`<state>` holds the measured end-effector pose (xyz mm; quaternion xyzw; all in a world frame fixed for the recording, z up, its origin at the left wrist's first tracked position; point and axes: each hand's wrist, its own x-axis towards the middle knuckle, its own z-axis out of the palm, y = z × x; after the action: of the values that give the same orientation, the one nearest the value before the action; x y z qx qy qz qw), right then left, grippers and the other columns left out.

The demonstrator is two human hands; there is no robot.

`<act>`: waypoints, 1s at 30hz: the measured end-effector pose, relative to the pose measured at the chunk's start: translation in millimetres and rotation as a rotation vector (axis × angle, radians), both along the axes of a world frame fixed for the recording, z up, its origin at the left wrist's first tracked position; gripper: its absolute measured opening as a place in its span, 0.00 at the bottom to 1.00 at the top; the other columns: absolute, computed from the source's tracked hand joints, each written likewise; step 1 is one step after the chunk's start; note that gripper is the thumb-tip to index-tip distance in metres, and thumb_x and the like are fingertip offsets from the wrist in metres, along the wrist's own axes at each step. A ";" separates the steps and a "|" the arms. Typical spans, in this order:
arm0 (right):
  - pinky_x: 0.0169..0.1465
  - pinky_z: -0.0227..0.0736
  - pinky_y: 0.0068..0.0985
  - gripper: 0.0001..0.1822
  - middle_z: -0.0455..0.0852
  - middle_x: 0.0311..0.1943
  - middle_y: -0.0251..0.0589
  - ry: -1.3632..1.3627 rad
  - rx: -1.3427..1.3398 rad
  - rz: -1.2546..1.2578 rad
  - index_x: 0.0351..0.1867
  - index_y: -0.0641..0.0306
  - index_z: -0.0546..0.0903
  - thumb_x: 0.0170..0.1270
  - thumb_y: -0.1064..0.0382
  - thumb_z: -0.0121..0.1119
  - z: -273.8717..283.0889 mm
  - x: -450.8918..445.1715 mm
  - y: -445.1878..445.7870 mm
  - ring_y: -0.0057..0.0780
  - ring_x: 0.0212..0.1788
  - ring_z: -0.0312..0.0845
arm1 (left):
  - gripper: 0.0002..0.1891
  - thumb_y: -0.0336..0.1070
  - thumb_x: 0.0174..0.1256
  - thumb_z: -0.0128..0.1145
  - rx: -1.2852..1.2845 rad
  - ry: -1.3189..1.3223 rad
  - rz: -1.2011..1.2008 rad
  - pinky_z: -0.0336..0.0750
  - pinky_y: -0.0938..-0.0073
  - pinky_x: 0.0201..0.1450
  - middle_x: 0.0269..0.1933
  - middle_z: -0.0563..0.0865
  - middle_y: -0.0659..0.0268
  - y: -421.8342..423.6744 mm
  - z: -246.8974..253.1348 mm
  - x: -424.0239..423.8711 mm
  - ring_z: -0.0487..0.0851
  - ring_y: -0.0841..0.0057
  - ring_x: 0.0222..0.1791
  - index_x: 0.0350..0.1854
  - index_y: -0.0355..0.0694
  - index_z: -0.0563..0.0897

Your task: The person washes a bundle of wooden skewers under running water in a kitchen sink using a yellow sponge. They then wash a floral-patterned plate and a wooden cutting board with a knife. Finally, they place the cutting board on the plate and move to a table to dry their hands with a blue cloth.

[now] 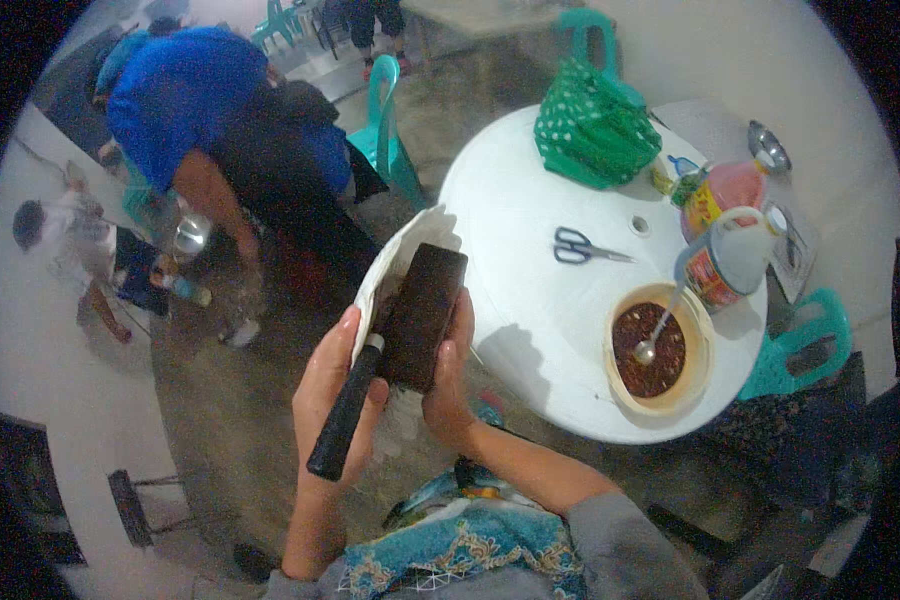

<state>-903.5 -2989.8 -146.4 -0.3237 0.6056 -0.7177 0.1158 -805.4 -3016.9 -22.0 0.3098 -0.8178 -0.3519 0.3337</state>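
Note:
A cleaver with a broad dark blade (424,315) and a black handle (345,420) lies against a white dish-like piece with a wavy rim (390,262); its exact kind is unclear. My left hand (330,397) grips the white piece at its left side, with the cleaver handle lying across the palm. On the other side, my right hand (450,375) supports the blade and the white piece from the right, its thumb along the blade's edge. Both are held up in front of me, left of a round white table (510,300). The fingers beneath are hidden.
On the table are scissors (585,246), a green polka-dot bag (592,131), two large jugs (727,255) and a tub of dark red-brown mixture (649,352) with a ladle (645,351). A person in blue (187,97) bends over at left. Green plastic chairs (390,142) stand around.

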 end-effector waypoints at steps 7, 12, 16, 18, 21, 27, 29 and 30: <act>0.68 0.28 0.35 0.35 0.40 0.67 0.54 -0.142 -0.036 0.046 0.66 0.68 0.44 0.66 0.44 0.27 2.1 -27.3 -97.7 0.46 0.69 0.33 | 0.26 0.33 0.56 0.54 -0.033 -0.039 -0.078 0.64 0.69 0.57 0.55 0.73 0.51 -104.1 8.6 -41.1 0.72 0.62 0.56 0.59 0.36 0.67; 0.68 0.27 0.34 0.33 0.40 0.67 0.54 -0.085 -0.014 -0.103 0.66 0.69 0.43 0.67 0.46 0.25 -10.4 -50.3 -160.1 0.46 0.69 0.31 | 0.26 0.27 0.52 0.53 -0.056 -0.082 -0.213 0.64 0.70 0.57 0.55 0.73 0.51 -174.6 9.2 -73.0 0.73 0.63 0.55 0.58 0.35 0.68; 0.68 0.26 0.34 0.33 0.39 0.67 0.54 -0.073 -0.027 -0.231 0.65 0.71 0.43 0.68 0.48 0.24 1.8 -72.5 -206.1 0.46 0.69 0.31 | 0.27 0.24 0.50 0.53 -0.037 -0.055 -0.321 0.66 0.71 0.56 0.55 0.73 0.51 -227.3 17.4 -102.3 0.73 0.63 0.55 0.57 0.35 0.69; 0.68 0.26 0.34 0.33 0.39 0.67 0.54 -0.040 -0.051 -0.311 0.65 0.72 0.43 0.68 0.48 0.24 2.1 -83.2 -226.4 0.46 0.69 0.30 | 0.27 0.23 0.50 0.53 -0.094 -0.071 -0.397 0.66 0.71 0.56 0.54 0.73 0.51 -251.8 22.9 -116.0 0.73 0.63 0.55 0.57 0.35 0.69; 0.68 0.26 0.33 0.33 0.39 0.67 0.54 -0.059 -0.030 -0.367 0.65 0.72 0.43 0.68 0.49 0.24 9.4 -101.7 -246.9 0.45 0.69 0.30 | 0.27 0.23 0.50 0.53 -0.096 -0.020 -0.489 0.66 0.72 0.55 0.54 0.74 0.52 -279.9 23.6 -134.7 0.73 0.64 0.55 0.58 0.36 0.69; 0.68 0.28 0.33 0.35 0.40 0.67 0.53 -0.273 -0.294 -0.360 0.65 0.71 0.43 0.67 0.45 0.27 21.8 -141.8 -271.6 0.42 0.69 0.32 | 0.28 0.24 0.50 0.55 -0.080 0.004 -0.588 0.67 0.75 0.54 0.53 0.74 0.52 -306.1 30.4 -178.2 0.75 0.66 0.53 0.58 0.38 0.69; 0.68 0.29 0.33 0.35 0.41 0.66 0.53 -0.237 -0.338 -0.371 0.65 0.71 0.44 0.67 0.44 0.28 27.2 -159.5 -269.7 0.42 0.69 0.34 | 0.28 0.24 0.50 0.55 -0.144 0.022 -0.624 0.67 0.75 0.53 0.53 0.75 0.52 -304.5 35.0 -193.7 0.75 0.67 0.52 0.58 0.38 0.69; 0.68 0.30 0.33 0.35 0.42 0.66 0.53 -0.220 -0.344 -0.391 0.65 0.71 0.44 0.67 0.44 0.28 28.6 -169.1 -268.9 0.42 0.69 0.34 | 0.28 0.24 0.50 0.55 -0.174 0.036 -0.651 0.68 0.75 0.53 0.53 0.75 0.52 -304.8 36.7 -203.1 0.75 0.67 0.52 0.58 0.38 0.69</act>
<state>-1072.6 -3258.7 -117.8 -0.1355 0.5096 -0.8495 -0.0165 -1008.5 -3321.7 14.7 -0.0032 -0.8948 -0.3743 0.2433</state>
